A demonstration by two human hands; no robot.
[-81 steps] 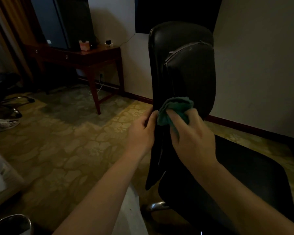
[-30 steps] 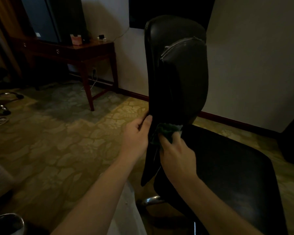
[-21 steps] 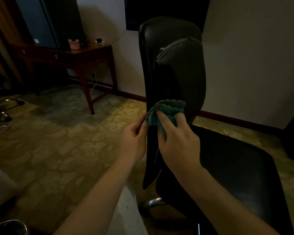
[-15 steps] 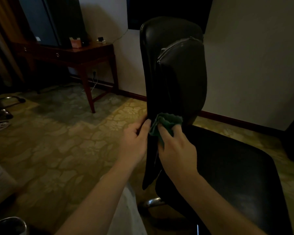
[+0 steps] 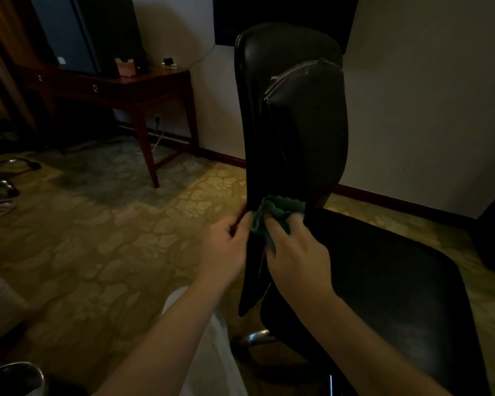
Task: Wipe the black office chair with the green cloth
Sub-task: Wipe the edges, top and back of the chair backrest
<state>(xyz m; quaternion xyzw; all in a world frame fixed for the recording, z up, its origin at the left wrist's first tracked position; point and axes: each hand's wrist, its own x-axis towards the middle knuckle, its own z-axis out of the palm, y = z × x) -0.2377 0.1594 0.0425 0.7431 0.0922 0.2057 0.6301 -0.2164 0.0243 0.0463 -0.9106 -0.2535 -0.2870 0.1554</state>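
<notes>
The right hand [image 5: 296, 257] clutches the bunched green cloth [image 5: 276, 211] against the lower backrest of the black office chair [image 5: 297, 124], just above its seat, while the left hand [image 5: 226, 248] grips the backrest's edge beside it.

Place: a dim, carpeted living room, like a hotel room or a home study.
Floor: floral patterned carpet [image 5: 112, 238], nine to two o'clock.
Furniture: dark wooden desk [image 5: 132, 87] with drawers at ten o'clock; black office chair [image 5: 297, 124] at twelve.
Desk top: dark screen [image 5: 97, 32], tissue box [image 5: 125, 68].
Walls: pale, with a skirting board [image 5: 397, 201] at two o'clock and a wall socket [image 5: 157, 119] under the desk.
Edge: curtain [image 5: 0, 38] at ten o'clock.
</notes>
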